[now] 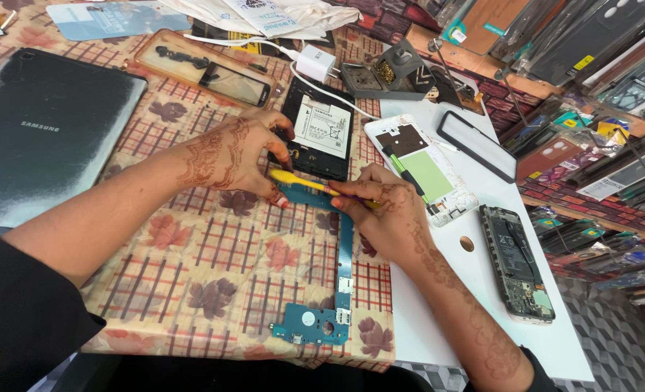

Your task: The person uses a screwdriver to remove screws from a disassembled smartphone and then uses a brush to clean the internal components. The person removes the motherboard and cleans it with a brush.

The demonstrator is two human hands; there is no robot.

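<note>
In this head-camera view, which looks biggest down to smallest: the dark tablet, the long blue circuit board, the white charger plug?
1. Dark tablet, clearly largest.
2. Blue circuit board, long and thin, partly hidden under the hands.
3. White charger plug, smallest, though it lies farther from the camera.

Circuit board lies between tablet and phone.
</note>
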